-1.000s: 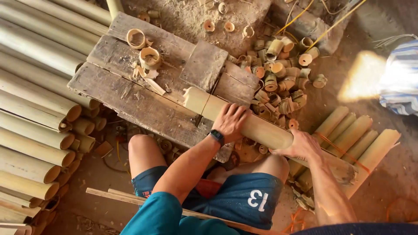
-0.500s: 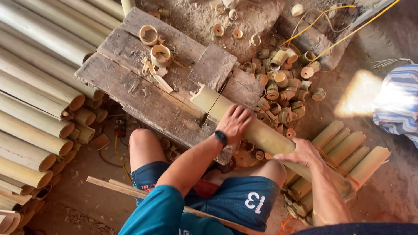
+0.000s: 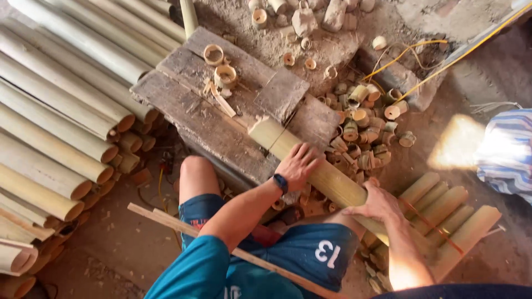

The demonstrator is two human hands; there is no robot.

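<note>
A thick pale bamboo pole (image 3: 327,176) lies slanted across my lap, its cut end resting on a rough wooden block (image 3: 221,113). My left hand (image 3: 299,164), with a dark wristband, presses flat on the pole near the block's edge. Further down, my right hand (image 3: 377,204) grips the same pole beside my knee. Two short bamboo rings (image 3: 220,65) and some splinters sit on the block's far part.
Long bamboo poles (image 3: 61,127) are stacked at the left. Several cut bamboo rings (image 3: 360,130) litter the dirt right of the block. Short bamboo sections (image 3: 443,207) lie at the lower right. A yellow cable (image 3: 421,47) runs at the top right; a thin slat (image 3: 166,218) crosses my legs.
The pole's cut end has slid back off the block toward me, with both hands staying on it. The camera view has shifted, so the block sits lower in the frame.
</note>
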